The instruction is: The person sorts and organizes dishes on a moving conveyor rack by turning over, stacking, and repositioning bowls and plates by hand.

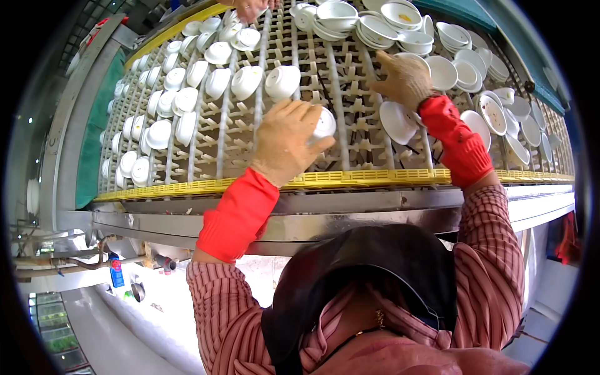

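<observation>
– Pegged conveyor [215,147] spans the view, pale pegs in ranks. What lies nearest?
– Black apron [375,250], striped sleeves [222,294], red cuffs [240,215]. Beyond them a steel ledge [362,224], then a yellow edge strip [350,179].
– Left hand?
– Left hand [284,140] just past the strip. Fingers and thumb closed on a small white bowl [325,123], mid-conveyor. Cannot tell whether the bowl touches the pegs.
– Right hand?
– Right hand [403,78] farther in, fingers bent, tips toward the left. Cannot tell whether they grip anything. Oval white bowl [397,123] tilted among the pegs, just on the near side of that hand.
– Either flank?
– Left: white bowls set in rows [159,134], tipped over. Right: loose bowls at mixed angles, one speckled bowl [492,115] facing up.
– Far side?
– Nested bowl stacks [375,34]; near them a bowl with yellow residue [400,15]. Another person's hand [250,9] at the far edge, beside bowls, partly cut off; grip unclear.
</observation>
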A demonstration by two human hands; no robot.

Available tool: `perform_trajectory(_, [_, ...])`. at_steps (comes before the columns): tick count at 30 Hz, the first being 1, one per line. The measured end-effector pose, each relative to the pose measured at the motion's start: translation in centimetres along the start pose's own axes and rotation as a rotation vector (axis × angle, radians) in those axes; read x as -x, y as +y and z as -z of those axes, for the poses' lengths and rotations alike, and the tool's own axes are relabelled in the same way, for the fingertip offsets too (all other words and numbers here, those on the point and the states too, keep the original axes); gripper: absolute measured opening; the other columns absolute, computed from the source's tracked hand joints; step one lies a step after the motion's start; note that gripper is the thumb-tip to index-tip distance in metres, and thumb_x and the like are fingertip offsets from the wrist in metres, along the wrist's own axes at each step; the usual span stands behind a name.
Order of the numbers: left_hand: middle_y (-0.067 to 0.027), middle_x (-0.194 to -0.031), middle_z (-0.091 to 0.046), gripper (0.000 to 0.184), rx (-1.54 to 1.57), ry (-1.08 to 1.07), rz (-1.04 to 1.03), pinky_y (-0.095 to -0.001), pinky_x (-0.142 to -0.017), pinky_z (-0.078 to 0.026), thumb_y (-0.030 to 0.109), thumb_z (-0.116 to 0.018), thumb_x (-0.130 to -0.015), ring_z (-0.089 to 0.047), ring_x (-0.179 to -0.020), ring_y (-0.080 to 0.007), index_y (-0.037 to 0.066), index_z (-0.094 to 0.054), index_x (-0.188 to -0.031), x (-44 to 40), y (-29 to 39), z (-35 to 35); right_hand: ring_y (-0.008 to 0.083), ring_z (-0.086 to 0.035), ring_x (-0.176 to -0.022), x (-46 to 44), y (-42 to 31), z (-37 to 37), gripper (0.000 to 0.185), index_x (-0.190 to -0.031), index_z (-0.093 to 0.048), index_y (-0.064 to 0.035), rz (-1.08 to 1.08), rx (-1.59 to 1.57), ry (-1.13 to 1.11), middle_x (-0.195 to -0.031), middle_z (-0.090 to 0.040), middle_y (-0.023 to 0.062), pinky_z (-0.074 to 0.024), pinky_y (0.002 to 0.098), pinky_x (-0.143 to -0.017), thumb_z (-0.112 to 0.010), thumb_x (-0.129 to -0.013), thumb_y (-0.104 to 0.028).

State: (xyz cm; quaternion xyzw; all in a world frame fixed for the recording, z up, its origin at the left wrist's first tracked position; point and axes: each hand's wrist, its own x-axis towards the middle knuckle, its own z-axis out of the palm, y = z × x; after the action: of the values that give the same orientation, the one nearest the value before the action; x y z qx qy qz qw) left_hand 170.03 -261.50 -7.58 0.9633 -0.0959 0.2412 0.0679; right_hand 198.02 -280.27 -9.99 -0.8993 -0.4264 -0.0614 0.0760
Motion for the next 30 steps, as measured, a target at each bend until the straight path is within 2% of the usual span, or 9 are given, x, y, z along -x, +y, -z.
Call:
perform_trajectory(8, [-0.0142, -0.110, -0.075, 0.057, -0.172, -0.231, 0.068, -0.0459, -0.103, -0.054, 0.045, -0.078, -0.097, -0.070, -0.110, -0.0335, 0.005, -0.071, -0.137, -3.4, 2.0, -5.6, 0.0411, -0.079, -0.103, 2.2, 6.5, -3.0, 0.052, -0.127, -0.080, -0.0040, 0.023, 0.109, -0.130, -0.112, -0.082, 0.0237, -0.0610, 0.0533, -0.099, -0.066, -0.101, -0.047])
perform_trajectory(12, [-0.0146, -0.106, -0.083, 0.064, -0.161, -0.468, 0.366, -0.0486, -0.109, -0.052, 0.063, -0.058, -0.108, -0.077, -0.111, -0.0312, 0.014, -0.065, -0.149, -5.9, 0.5, -6.7, 0.0364, -0.080, -0.093, 0.9, 4.6, -1.0, 0.045, -0.120, -0.076, -0.0011, -0.249, -0.600, 0.052, -0.100, -0.080, 0.0220, -0.0621, 0.0515, -0.084, -0.068, -0.105, -0.043])
perform_trajectory(13, [-0.0155, -0.109, -0.084, 0.065, -0.140, -0.562, 0.473, -0.0500, -0.108, -0.053, 0.064, -0.055, -0.109, -0.077, -0.115, -0.0319, 0.016, -0.063, -0.151, -6.9, 0.7, -6.8, 0.0328, -0.080, -0.094, -0.3, 4.9, -0.8, 0.040, -0.119, -0.076, -0.0018, 0.175, -0.321, 0.177, -0.103, -0.080, 0.0199, -0.0634, 0.0471, -0.082, -0.067, -0.108, -0.040])
perform_trajectory(16, [-0.0174, -0.128, -0.081, 0.065, -0.141, -0.757, 0.596, -0.0550, -0.104, -0.057, 0.067, -0.044, -0.112, -0.075, -0.126, -0.0349, 0.022, -0.059, -0.157, -9.5, 0.3, -7.8, 0.0312, -0.081, -0.096, -2.4, 1.6, 1.0, 0.022, -0.119, -0.068, -0.0005, 0.327, -0.416, 0.400, -0.104, -0.080, 0.0184, -0.0675, 0.0408, -0.084, -0.072, -0.103, -0.016])
perform_trajectory(19, [-0.0159, -0.142, -0.076, 0.056, -0.101, -0.789, 0.634, -0.0545, -0.105, -0.057, 0.058, -0.050, -0.113, -0.075, -0.127, -0.0361, 0.024, -0.060, -0.155, -9.9, -0.2, -8.8, 0.0364, -0.080, -0.095, -6.8, -1.4, -0.8, 0.033, -0.118, -0.069, -0.0008, 0.236, -0.705, 0.400, -0.100, -0.080, 0.0189, -0.0652, 0.0424, -0.086, -0.083, -0.095, -0.019])
perform_trajectory(21, [-0.0154, -0.141, -0.076, 0.051, -0.064, -0.715, 0.649, -0.0540, -0.106, -0.057, 0.054, -0.054, -0.112, -0.074, -0.128, -0.0359, 0.026, -0.063, -0.154, -9.3, -0.6, -9.4, 0.0309, -0.077, -0.084, -9.3, -1.9, -1.9, 0.037, -0.118, -0.070, -0.0003, 0.350, -0.254, 0.417, -0.091, -0.077, 0.0158, -0.0627, 0.0438, -0.082, -0.072, -0.105, -0.035])
perform_trajectory(24, [-0.0114, -0.142, -0.076, 0.042, 0.018, -0.557, 0.672, -0.0515, -0.108, -0.057, 0.038, -0.061, -0.110, -0.073, -0.129, -0.0373, 0.029, -0.068, -0.151, -8.3, -2.0, -10.2, 0.0320, -0.075, -0.080, -6.1, -2.1, -2.5, 0.047, -0.114, -0.071, -0.0013, -0.081, -1.020, 0.160, -0.090, -0.076, 0.0167, -0.0609, 0.0462, -0.079, -0.066, -0.105, -0.047])
perform_trajectory(28, [-0.0159, -0.139, -0.077, 0.043, 0.020, -0.303, 0.740, -0.0471, -0.107, -0.058, 0.022, -0.066, -0.106, -0.074, -0.126, -0.0410, 0.026, -0.068, -0.149, -8.6, -2.6, -7.2, 0.0390, -0.078, -0.090, -0.8, 4.0, -1.7, 0.050, -0.119, -0.070, -0.0040, 0.088, -0.396, 0.223, -0.095, -0.079, 0.0194, -0.0608, 0.0482, -0.080, -0.071, -0.098, -0.050])
perform_trajectory(30, [-0.0151, -0.107, -0.083, 0.044, -0.311, -0.261, 0.699, -0.0529, -0.089, -0.061, 0.019, -0.072, -0.101, -0.079, -0.100, -0.0431, 0.026, -0.069, -0.145, -9.6, -2.6, -4.4, 0.0369, -0.078, -0.094, 2.2, 7.6, -0.7, 0.051, -0.123, -0.069, -0.0053, 0.034, -0.063, 0.204, -0.097, -0.079, 0.0178, -0.0608, 0.0496, -0.085, -0.073, -0.096, -0.048])
